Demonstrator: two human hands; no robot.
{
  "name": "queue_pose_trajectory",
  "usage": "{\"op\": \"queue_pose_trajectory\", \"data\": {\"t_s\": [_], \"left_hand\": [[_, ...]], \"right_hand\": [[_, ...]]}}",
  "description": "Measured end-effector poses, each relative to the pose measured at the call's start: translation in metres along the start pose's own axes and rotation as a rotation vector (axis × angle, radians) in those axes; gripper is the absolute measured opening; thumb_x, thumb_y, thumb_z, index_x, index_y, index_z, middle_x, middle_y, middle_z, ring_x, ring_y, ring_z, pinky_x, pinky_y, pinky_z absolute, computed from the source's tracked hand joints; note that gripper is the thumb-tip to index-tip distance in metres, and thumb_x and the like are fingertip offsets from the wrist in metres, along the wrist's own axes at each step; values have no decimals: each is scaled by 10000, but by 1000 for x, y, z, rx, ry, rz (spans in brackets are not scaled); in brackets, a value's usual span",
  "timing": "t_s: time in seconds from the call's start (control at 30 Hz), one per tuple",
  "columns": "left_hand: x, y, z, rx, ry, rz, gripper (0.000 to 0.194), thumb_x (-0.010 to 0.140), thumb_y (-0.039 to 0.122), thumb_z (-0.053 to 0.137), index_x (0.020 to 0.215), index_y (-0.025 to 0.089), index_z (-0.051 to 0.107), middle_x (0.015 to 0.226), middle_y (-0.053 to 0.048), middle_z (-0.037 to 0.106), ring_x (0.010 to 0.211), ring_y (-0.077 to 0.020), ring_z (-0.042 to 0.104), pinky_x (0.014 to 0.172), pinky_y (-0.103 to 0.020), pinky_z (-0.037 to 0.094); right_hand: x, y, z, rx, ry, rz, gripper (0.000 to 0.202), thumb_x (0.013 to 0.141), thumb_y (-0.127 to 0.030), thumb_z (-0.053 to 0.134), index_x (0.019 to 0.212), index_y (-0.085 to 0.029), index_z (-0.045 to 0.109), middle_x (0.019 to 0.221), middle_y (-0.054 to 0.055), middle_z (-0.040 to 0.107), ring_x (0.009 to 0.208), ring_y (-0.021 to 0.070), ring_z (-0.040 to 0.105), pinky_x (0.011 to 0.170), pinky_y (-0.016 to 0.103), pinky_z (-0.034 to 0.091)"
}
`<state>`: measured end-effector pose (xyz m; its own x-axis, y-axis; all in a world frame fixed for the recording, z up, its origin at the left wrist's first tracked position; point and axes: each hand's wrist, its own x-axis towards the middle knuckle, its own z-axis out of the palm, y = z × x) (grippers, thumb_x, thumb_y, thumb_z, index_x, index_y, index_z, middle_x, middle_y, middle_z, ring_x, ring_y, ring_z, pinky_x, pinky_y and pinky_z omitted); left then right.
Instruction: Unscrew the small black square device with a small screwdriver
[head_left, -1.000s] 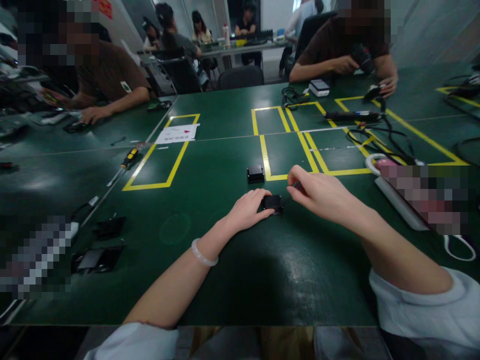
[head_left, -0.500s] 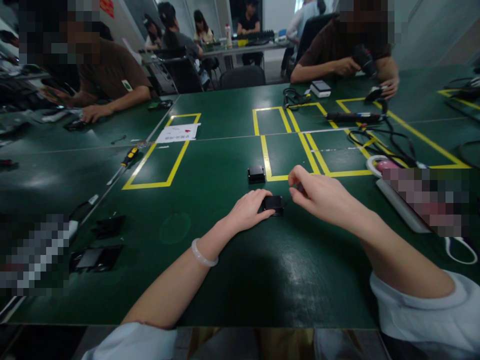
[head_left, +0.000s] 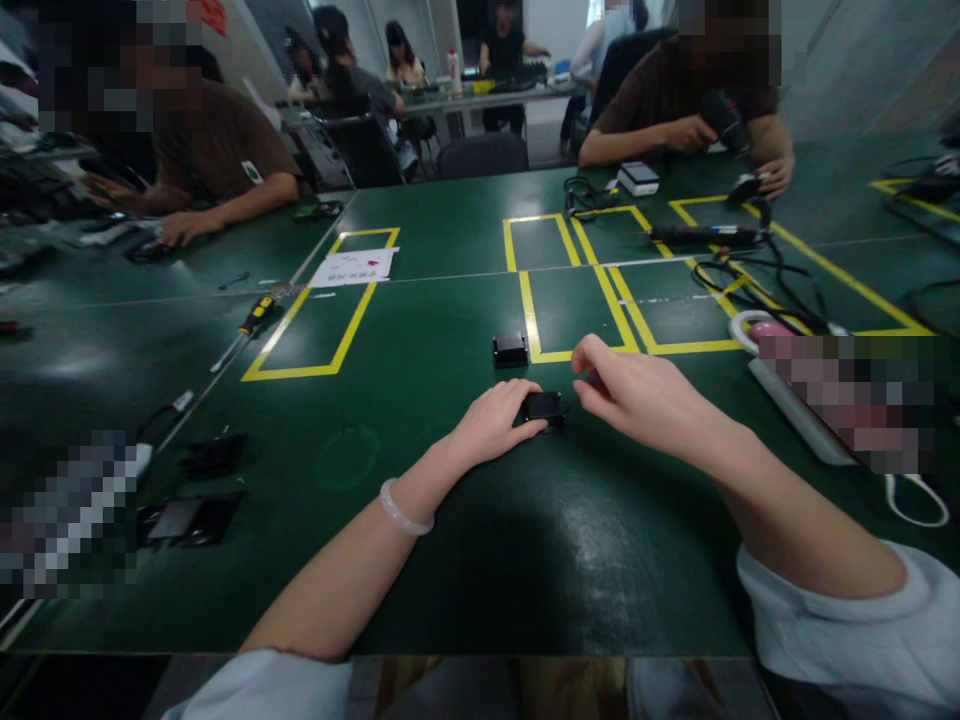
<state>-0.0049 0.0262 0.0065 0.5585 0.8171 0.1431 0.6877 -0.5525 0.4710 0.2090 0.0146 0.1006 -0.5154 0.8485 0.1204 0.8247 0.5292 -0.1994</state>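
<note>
My left hand [head_left: 501,422] grips a small black rectangular block [head_left: 545,408] on the green table, thumb on its near side and fingers on its far left side. Just to the right of the block, my right hand [head_left: 621,382] is closed in a pinch. Something dark and thin shows at its fingertips, too small to name. A second small black block [head_left: 510,349] rests on the table a little beyond my left hand.
Yellow tape outlines [head_left: 581,354] mark the green table [head_left: 450,560]. A yellow-black screwdriver [head_left: 259,315] and black parts [head_left: 191,518] lie to the left. At right are cables [head_left: 806,285], a dark pen-shaped tool [head_left: 705,236] and a tape roll [head_left: 744,328]. Two co-workers sit opposite.
Both hands keep nearly the same position at the block. The whole view has shifted very slightly. In the background, a person at the far table has stretched out an arm.
</note>
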Motion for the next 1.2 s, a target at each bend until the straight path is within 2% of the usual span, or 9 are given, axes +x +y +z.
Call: {"op": "queue_pose_trajectory", "data": {"t_s": [0.13,0.3,0.47,0.67,0.97,1.2], "left_hand": [[0,0,1,1,0,-3,357,866,387,588,1158,207,489,1093,-66,594,997,-244,572,862,-389,475],[0,0,0,5,-2,0,346,871,389,581,1151,208,490,1112,-67,590,1011,-246,568,874,-391,472],[-1,-1,1,-2,4,8,336,873,383,579,1149,214,493,1108,-63,590,1009,-243,566,876,-390,469],[0,-3,2,12,9,20,346,875,386,576,1157,208,482,1100,-64,588,1000,-240,568,870,-386,473],[-1,-1,1,3,5,10,336,870,387,584,1141,210,493,1105,-63,591,1010,-240,569,876,-391,474],[0,-2,2,9,11,13,336,864,374,589,1141,213,488,1092,-62,594,998,-240,574,864,-390,475]], "right_hand": [[1,-1,0,-13,-12,25,189,939,-399,396,960,-222,456,761,4,621,667,186,581,534,267,267],[1,0,0,-7,-35,52,170,938,-314,365,1047,-206,438,773,15,635,652,190,585,541,276,280],[0,0,-1,16,-2,70,217,894,-285,410,1096,-207,410,792,12,641,659,185,586,551,272,294],[1,-1,3,-15,13,64,204,934,-406,405,1018,-224,444,758,9,641,685,198,606,540,260,271],[1,1,1,-14,5,51,181,907,-293,420,1069,-212,426,803,13,645,666,186,589,535,268,269],[2,0,3,-46,13,39,181,931,-402,416,952,-228,463,730,-4,620,644,184,576,527,268,254]]}}
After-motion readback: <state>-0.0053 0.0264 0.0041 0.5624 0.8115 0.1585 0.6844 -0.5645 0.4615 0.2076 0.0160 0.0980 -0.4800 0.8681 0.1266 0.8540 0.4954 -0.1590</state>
